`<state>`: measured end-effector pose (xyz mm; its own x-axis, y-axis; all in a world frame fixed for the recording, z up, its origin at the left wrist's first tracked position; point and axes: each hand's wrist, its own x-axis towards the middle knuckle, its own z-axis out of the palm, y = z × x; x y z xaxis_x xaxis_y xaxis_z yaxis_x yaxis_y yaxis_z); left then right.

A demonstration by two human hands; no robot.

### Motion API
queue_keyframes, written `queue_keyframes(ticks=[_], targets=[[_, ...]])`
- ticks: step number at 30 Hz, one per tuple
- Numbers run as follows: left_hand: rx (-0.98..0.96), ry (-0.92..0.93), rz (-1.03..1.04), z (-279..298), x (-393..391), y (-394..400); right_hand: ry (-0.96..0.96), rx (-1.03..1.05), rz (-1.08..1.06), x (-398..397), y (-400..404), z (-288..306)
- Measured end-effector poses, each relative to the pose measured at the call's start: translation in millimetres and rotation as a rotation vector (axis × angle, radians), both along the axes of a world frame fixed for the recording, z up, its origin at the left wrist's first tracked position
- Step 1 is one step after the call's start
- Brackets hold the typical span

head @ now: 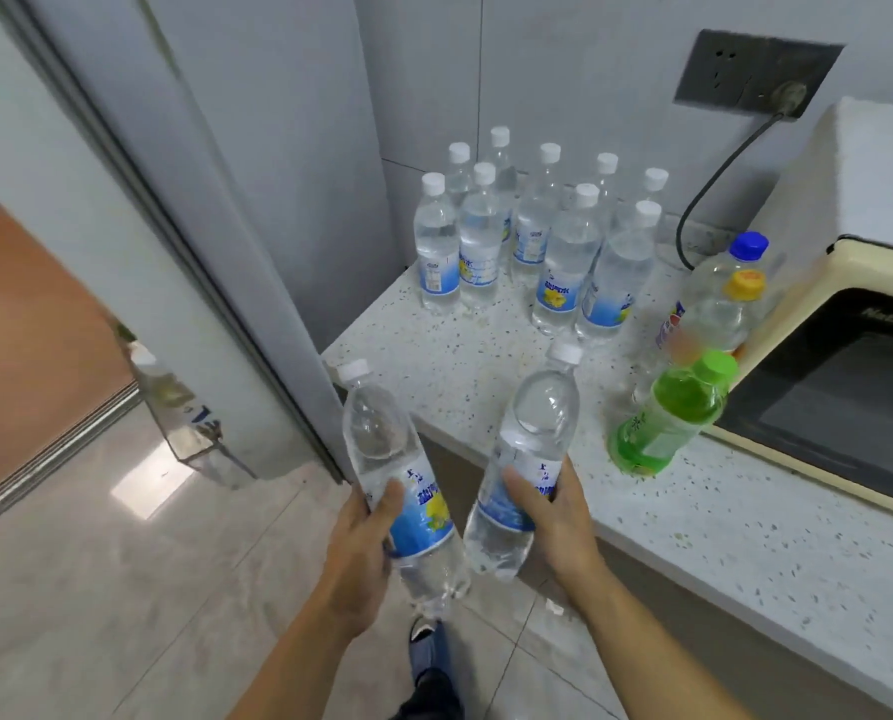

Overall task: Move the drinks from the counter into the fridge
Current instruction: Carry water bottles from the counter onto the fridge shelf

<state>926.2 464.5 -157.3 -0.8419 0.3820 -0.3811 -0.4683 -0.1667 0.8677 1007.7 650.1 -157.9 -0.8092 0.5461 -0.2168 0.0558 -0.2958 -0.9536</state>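
My left hand [361,553] grips a clear water bottle [382,439] with a blue-and-yellow label and white cap, held off the counter's front edge. My right hand [553,517] grips a second such bottle [535,418], tilted over the counter's corner. Several more clear bottles [538,236] stand grouped at the back of the speckled white counter [460,366]. A green bottle [668,418], a blue-capped clear bottle [725,293] and an orange-capped one [744,284] stand next to the microwave. The grey fridge [257,200] is at the left, its door [86,210] swung open.
A cream microwave [849,387] fills the counter's right side, with a white cloth on top. Its black cord [704,194] runs to a wall socket [756,70]. A door shelf [184,423] holding a bottle shows low on the fridge door. Tiled floor lies below.
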Motion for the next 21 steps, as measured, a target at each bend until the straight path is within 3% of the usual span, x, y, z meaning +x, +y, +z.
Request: queue_keyframes(ticks=[7, 21], targets=[[-0.088, -0.179, 0.117, 2.0, 60.8, -66.5, -0.039, -0.127, 0.184, 24.1, -63.8, -19.1], [-0.153, -0.220, 0.547, -6.4, 92.2, -235.0, -0.197, -0.067, 0.640, -0.5, -230.3, -29.5]])
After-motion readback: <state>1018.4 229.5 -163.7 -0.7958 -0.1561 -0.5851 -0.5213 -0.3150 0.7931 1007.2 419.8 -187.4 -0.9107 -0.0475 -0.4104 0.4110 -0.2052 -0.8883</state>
